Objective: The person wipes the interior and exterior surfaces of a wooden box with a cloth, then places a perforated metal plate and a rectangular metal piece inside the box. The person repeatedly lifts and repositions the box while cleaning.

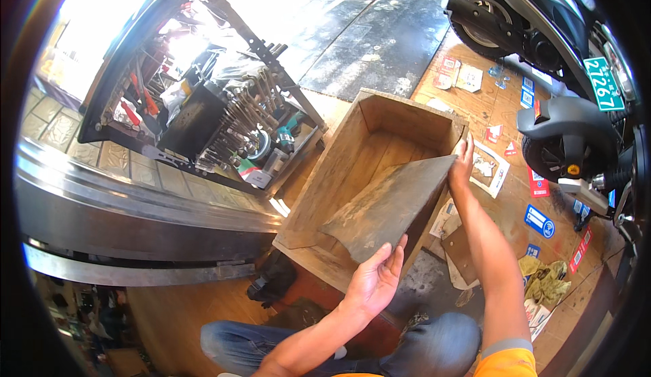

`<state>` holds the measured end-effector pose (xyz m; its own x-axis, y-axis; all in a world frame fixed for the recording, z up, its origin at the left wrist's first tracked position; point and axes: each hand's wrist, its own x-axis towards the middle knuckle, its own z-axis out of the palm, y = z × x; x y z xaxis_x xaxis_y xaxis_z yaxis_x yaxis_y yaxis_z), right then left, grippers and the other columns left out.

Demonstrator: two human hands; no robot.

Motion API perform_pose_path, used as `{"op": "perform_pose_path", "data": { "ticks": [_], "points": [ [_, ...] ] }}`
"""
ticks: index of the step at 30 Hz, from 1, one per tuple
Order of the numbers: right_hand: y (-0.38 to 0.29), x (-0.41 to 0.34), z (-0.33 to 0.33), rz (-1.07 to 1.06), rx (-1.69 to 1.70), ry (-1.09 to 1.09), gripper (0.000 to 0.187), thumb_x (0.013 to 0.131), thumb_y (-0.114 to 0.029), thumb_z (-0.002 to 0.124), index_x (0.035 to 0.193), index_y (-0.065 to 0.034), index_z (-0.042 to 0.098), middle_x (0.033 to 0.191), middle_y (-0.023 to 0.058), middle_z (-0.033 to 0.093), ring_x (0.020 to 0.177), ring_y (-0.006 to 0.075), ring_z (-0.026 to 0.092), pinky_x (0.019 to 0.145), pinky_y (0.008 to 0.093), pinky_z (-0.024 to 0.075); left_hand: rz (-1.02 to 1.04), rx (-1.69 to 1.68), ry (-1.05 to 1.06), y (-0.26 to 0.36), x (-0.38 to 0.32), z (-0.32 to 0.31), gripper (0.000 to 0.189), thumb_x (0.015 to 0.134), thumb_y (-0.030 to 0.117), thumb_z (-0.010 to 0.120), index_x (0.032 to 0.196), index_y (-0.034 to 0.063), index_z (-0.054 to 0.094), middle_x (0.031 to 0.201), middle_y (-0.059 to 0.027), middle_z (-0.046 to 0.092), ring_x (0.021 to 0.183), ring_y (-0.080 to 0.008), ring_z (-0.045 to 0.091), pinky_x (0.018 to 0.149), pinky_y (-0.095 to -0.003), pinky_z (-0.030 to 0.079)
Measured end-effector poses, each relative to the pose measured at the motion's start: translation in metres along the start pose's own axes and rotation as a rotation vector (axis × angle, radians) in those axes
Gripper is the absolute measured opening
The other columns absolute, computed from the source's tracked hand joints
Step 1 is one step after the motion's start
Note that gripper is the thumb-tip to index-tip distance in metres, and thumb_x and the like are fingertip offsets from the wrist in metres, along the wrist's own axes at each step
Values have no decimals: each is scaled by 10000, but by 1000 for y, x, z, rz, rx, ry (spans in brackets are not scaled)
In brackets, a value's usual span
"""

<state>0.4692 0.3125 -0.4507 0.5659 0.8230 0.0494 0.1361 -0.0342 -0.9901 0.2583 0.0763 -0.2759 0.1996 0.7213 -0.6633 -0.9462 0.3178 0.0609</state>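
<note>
An open wooden box (325,173) lies before me, its inside bare wood. A thin, worn grey sheet (381,204) slants inside it, its right side raised and its left edge low against the box floor. The sheet's material is unclear; its surface is scuffed and stained. My left hand (374,280) grips the near right corner, thumb on top. At the far right corner, my right hand (460,166) holds the sheet's edge beside the box's right wall. Most of its fingers are visible; whether they also touch the wall is hard to tell.
A tool cart (203,122) with many wrenches and a cordless drill (286,138) stands left. Right are a scooter (513,26) and another small wheel (554,138). Stickers (539,221) and a crumpled yellowish cloth (544,280) lie on the floor. A metal rail (152,204) runs at left.
</note>
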Motion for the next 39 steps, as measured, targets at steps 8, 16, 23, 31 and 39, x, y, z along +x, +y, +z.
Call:
{"op": "perform_pose_path", "data": {
  "ticks": [8,16,23,31,39],
  "points": [
    [4,2,-2,3,-131,-21,629,1115,-382,439,1598,1,318,1646,247,353,1532,371,333,1251,412,264,150,104,25,-16,85,-52,369,996,34,669,1327,-48,530,1381,-155,583,1410,-298,503,1187,-385,455],
    [11,5,-3,-38,-246,3,635,1100,-423,452,1599,-53,324,1587,271,435,1454,433,439,1185,467,361,9,579,686,29,145,-115,924,882,342,800,1597,14,316,1701,-211,224,1579,-294,170,1265,-519,144],
    [9,7,-1,-108,-225,-10,636,1098,-406,462,1598,-36,328,1605,274,404,1477,421,408,1202,445,344,210,671,747,85,244,-182,531,913,54,709,1360,-127,486,1363,-254,600,1170,-337,651,941,-526,563],
    [7,6,-5,-39,-264,-26,652,1099,-417,459,1599,-25,315,1618,262,388,1483,412,401,1212,447,330,137,410,624,83,255,-166,469,942,64,645,1378,-44,510,1397,-228,597,1230,-388,615,969,-602,536],
    [9,7,-4,-80,-275,-12,657,1101,-425,453,1594,-13,319,1609,281,390,1486,418,395,1218,445,319,165,492,588,82,302,-123,476,918,157,686,1369,59,566,1409,-162,620,1331,-344,542,1112,-602,380]
  ]
}}
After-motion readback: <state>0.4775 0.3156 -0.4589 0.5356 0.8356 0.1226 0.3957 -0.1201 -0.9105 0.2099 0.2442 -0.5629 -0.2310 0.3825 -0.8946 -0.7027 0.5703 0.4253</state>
